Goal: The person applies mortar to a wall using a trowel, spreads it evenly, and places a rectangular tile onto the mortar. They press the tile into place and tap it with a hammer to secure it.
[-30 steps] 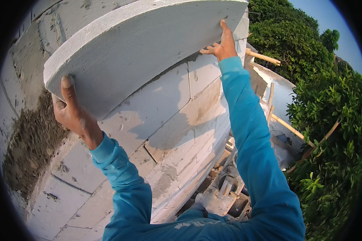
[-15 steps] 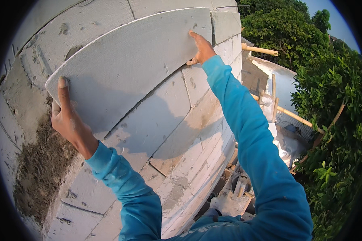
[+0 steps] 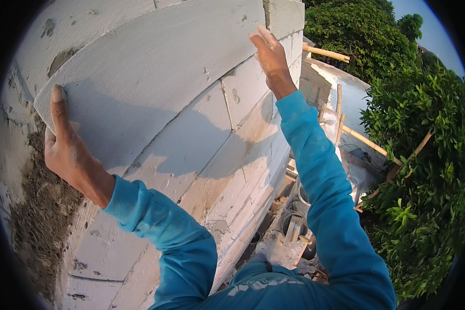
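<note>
A long pale aerated concrete block [image 3: 155, 67] lies against the wall, its lower edge along the course of white blocks [image 3: 196, 126] beneath. My left hand [image 3: 70, 152] grips its left end, thumb on the front face and fingers behind the end. At the other end, my right hand [image 3: 274, 62] is open, fingers stretched out, close to the lower right corner. Whether its fingertips touch the block, I cannot tell. A narrow gap separates that end from the neighbouring block [image 3: 287, 18].
Rough brown mortar [image 3: 41, 217] covers the wall at lower left. Bamboo poles [image 3: 328, 53] jut out on the right, before leafy trees [image 3: 418, 160]. Far below, a notched trowel [image 3: 294, 227] lies among rubble and boards near my feet.
My right hand has let go of the block's right end and its fingers have straightened. The left hand keeps its grip. The whole view has shifted slightly, with the block appearing higher and further left.
</note>
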`<state>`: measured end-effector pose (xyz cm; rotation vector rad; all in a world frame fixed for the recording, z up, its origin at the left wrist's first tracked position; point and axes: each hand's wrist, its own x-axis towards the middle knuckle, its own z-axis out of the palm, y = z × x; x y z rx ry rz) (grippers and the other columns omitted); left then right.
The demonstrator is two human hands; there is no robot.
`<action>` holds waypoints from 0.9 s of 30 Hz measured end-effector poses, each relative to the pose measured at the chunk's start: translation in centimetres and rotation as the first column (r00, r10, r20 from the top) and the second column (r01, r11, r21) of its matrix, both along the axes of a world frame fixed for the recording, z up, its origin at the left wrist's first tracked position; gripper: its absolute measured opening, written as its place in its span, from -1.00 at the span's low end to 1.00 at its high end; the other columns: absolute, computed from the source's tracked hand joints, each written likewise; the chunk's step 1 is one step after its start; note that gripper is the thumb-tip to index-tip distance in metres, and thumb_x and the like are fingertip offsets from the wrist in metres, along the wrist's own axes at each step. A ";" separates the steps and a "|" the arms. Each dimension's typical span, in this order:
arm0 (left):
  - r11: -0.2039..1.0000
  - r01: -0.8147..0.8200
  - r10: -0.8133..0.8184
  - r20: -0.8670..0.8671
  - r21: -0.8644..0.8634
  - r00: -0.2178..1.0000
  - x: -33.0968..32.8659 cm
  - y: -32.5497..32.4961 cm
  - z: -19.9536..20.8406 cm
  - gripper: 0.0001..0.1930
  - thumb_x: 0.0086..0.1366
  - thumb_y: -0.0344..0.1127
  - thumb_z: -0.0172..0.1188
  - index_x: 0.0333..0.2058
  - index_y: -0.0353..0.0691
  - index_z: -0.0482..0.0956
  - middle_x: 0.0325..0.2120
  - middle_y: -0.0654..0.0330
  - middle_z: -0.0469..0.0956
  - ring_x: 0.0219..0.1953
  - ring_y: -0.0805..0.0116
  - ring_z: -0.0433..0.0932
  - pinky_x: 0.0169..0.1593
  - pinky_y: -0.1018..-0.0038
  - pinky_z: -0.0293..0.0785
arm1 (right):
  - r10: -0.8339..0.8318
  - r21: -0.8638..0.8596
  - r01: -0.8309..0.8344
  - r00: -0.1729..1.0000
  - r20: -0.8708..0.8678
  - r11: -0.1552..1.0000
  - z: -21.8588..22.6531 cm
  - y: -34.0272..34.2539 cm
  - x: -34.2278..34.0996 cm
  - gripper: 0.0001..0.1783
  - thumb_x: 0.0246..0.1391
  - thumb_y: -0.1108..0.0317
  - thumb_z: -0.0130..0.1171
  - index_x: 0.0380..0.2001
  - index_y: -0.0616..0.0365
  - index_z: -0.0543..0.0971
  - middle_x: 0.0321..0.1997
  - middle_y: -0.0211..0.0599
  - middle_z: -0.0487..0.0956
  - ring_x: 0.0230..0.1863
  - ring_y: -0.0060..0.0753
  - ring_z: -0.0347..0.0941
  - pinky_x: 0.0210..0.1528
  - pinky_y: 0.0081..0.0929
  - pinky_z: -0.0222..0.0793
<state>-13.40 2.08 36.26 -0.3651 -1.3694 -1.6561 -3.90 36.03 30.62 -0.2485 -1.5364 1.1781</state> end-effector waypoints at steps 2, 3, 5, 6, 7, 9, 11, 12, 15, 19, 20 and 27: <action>0.992 -0.103 0.103 -0.004 -0.075 0.995 0.5 -1.4 1.1 -0.27 0.10 0.29 0.40 -0.29 -0.49 0.68 -0.55 0.05 0.60 -0.51 0.38 0.61 -0.32 0.40 0.56 | -0.057 0.117 0.058 0.998 -0.009 0.991 -1.5 -4.8 -2.3 -0.22 0.24 -0.04 0.13 0.40 0.14 0.25 0.49 0.12 0.14 0.56 0.06 -0.08 0.44 -0.08 0.10; 0.986 -0.129 0.130 0.004 -0.103 0.991 0.6 -1.3 1.2 -0.27 0.11 0.30 0.38 -0.29 -0.46 0.69 -0.56 0.05 0.60 -0.50 0.38 0.61 -0.31 0.39 0.56 | -0.107 0.201 0.111 0.994 -0.032 0.973 -1.9 -6.2 -3.1 -0.20 0.25 0.00 0.12 0.41 0.21 0.20 0.49 0.23 0.07 0.55 0.16 -0.11 0.46 -0.03 0.05; 0.984 -0.141 0.136 -0.046 -0.107 0.990 -0.2 -0.1 0.1 -0.29 0.14 0.31 0.35 -0.31 -0.42 0.71 -0.57 0.09 0.60 -0.51 0.41 0.60 -0.30 0.41 0.55 | -0.154 0.321 0.163 0.987 -0.053 0.933 -3.6 -7.1 -4.8 -0.17 0.27 0.03 0.08 0.44 0.26 0.09 0.50 0.37 -0.10 0.54 0.37 -0.24 0.49 0.13 -0.09; 0.983 -0.154 0.146 -0.082 -0.101 0.986 -0.2 0.0 0.2 -0.30 0.15 0.32 0.34 -0.32 -0.40 0.72 -0.58 0.10 0.60 -0.51 0.42 0.60 -0.30 0.42 0.54 | -0.140 0.362 0.155 0.988 -0.067 0.919 -3.8 -7.5 -5.7 -0.15 0.28 0.02 0.05 0.46 0.24 0.04 0.51 0.40 -0.20 0.54 0.47 -0.35 0.49 0.24 -0.18; 0.981 -0.160 0.153 -0.068 -0.108 0.986 -0.4 -0.1 0.2 -0.30 0.15 0.32 0.34 -0.30 -0.39 0.72 -0.54 0.09 0.61 -0.49 0.41 0.60 -0.28 0.40 0.54 | -0.174 0.387 0.188 0.982 -0.069 0.903 -3.9 -8.0 -6.6 -0.14 0.28 0.00 0.04 0.47 0.22 0.02 0.51 0.42 -0.23 0.53 0.52 -0.40 0.48 0.31 -0.23; 0.976 -0.181 0.178 -0.038 -0.124 0.983 -0.4 -0.5 0.2 -0.31 0.15 0.31 0.33 -0.24 -0.38 0.72 -0.47 0.07 0.64 -0.45 0.39 0.61 -0.25 0.37 0.54 | -0.233 0.434 0.241 0.970 -0.073 0.868 -3.8 -8.9 -8.2 -0.11 0.29 -0.04 0.02 0.49 0.19 -0.03 0.51 0.46 -0.28 0.51 0.63 -0.51 0.45 0.46 -0.34; 0.976 -0.187 0.183 -0.054 -0.108 0.982 0.3 -0.6 0.5 -0.29 0.15 0.32 0.33 -0.17 -0.37 0.71 -0.39 0.05 0.65 -0.38 0.34 0.63 -0.20 0.29 0.55 | -0.242 0.423 0.265 0.964 -0.109 0.867 -3.4 -9.4 -9.1 -0.07 0.28 -0.13 0.00 0.49 0.16 -0.05 0.51 0.46 -0.32 0.50 0.64 -0.59 0.42 0.53 -0.44; 0.977 -0.187 0.182 -0.057 -0.101 0.982 0.6 -0.4 0.3 -0.27 0.15 0.33 0.32 -0.13 -0.36 0.71 -0.35 0.04 0.66 -0.34 0.31 0.64 -0.17 0.25 0.56 | -0.249 0.418 0.276 0.961 -0.120 0.865 -3.5 -9.4 -9.4 -0.04 0.27 -0.17 -0.01 0.50 0.15 -0.07 0.51 0.47 -0.34 0.50 0.64 -0.63 0.41 0.56 -0.48; 0.969 -0.216 0.206 -0.090 -0.118 0.974 1.1 -0.2 0.0 -0.22 0.15 0.33 0.31 -0.03 -0.37 0.66 -0.29 0.01 0.65 -0.23 0.22 0.65 -0.07 0.13 0.56 | -0.191 0.440 0.231 0.972 -0.135 0.868 -3.7 -9.3 -9.6 -0.01 0.26 -0.25 -0.03 0.50 0.15 -0.07 0.51 0.47 -0.37 0.49 0.64 -0.66 0.37 0.63 -0.53; 0.977 -0.188 0.177 -0.100 -0.103 0.979 0.2 1.3 -0.4 -0.18 0.14 0.34 0.31 0.02 -0.40 0.63 -0.25 -0.01 0.60 -0.18 0.13 0.65 -0.04 0.09 0.56 | -0.203 0.457 0.260 0.964 -0.172 0.851 -4.4 -7.6 -10.2 0.00 0.25 -0.31 -0.04 0.49 0.14 -0.03 0.51 0.49 -0.31 0.49 0.64 -0.65 0.36 0.64 -0.53; 0.968 -0.211 0.196 -0.122 -0.132 0.973 -0.3 1.7 -0.3 -0.18 0.14 0.34 0.31 0.04 -0.40 0.61 -0.23 -0.03 0.57 -0.15 0.11 0.63 -0.03 0.09 0.56 | -0.213 0.456 0.279 0.958 -0.190 0.845 -4.2 -6.5 -10.6 0.00 0.25 -0.31 -0.04 0.49 0.13 -0.01 0.51 0.48 -0.29 0.50 0.63 -0.64 0.36 0.63 -0.52; 0.964 -0.128 0.065 -0.259 -0.233 0.964 -1.5 2.1 -0.9 -0.19 0.16 0.28 0.35 0.10 -0.40 0.58 -0.08 -0.10 0.38 -0.03 0.06 0.52 -0.01 0.05 0.53 | -0.239 0.416 0.257 0.966 -0.096 0.872 -1.3 -3.1 -8.9 -0.05 0.27 -0.31 -0.04 0.49 0.09 0.04 0.54 0.36 -0.17 0.54 0.51 -0.49 0.43 0.50 -0.42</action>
